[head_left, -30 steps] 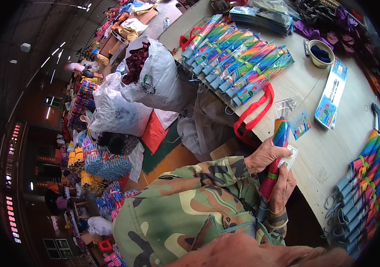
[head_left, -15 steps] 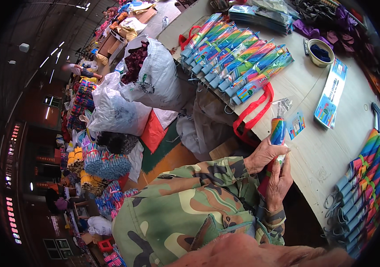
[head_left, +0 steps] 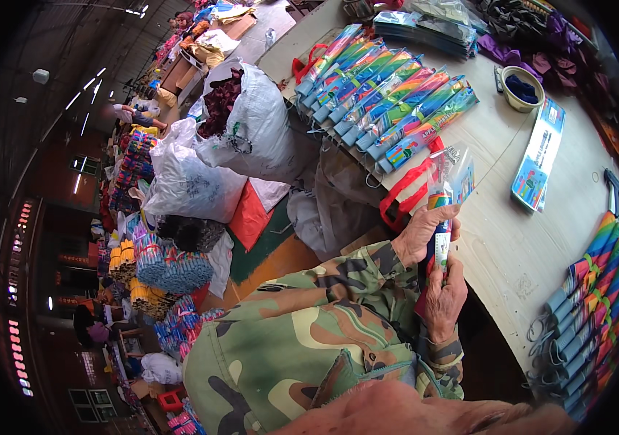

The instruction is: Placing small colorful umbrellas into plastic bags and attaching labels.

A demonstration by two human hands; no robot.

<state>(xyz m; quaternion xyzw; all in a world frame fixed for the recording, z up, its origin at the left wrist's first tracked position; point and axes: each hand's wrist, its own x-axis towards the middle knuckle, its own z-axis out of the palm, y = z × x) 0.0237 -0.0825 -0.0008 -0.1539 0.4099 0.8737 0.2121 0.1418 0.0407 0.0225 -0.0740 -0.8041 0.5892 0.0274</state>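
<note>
A small folded rainbow umbrella [head_left: 439,243] is held upright at the table's edge, partly inside a clear printed plastic sleeve [head_left: 457,174]. My left hand [head_left: 424,233] is closed around its middle, with the thumb across the front. Lower down, my right hand [head_left: 445,296] grips the bottom part of the umbrella, its fingers hiding that end. The sleeve's loose top stands above my left hand. Just beyond, a red strap [head_left: 405,194] hangs over the table edge beside a row of sleeved rainbow umbrellas [head_left: 389,98].
On the white table [head_left: 498,246] are a stack of printed sleeves [head_left: 539,154], a bowl with dark cloth [head_left: 522,88] and a bundle of rainbow umbrellas [head_left: 591,312] at right. Stuffed white sacks [head_left: 258,119] stand to the left. Another person [head_left: 131,114] is far off.
The umbrella and both hands have shifted slightly left. My left hand has risen and my right hand has lowered, showing more umbrella between them. The sleeve's printed flap has moved up and left.
</note>
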